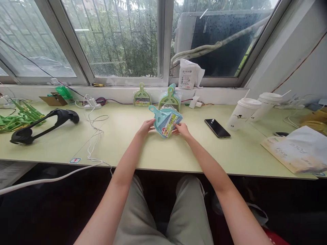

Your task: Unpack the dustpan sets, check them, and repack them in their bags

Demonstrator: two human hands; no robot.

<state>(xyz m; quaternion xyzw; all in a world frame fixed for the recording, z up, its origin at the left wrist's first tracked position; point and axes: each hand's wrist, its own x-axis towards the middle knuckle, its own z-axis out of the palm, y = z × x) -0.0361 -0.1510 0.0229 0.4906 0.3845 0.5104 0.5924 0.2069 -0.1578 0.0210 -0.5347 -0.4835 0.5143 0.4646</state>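
Fingers of left hand and right hand gripped opposite sides of blue dustpan, brush and label in it, tilted above tabletop. Green dustpan stack stood behind, partly blocked by it; single green dustpan leaned at the wall, left. Phone and lidded cups sat right, contents hidden.
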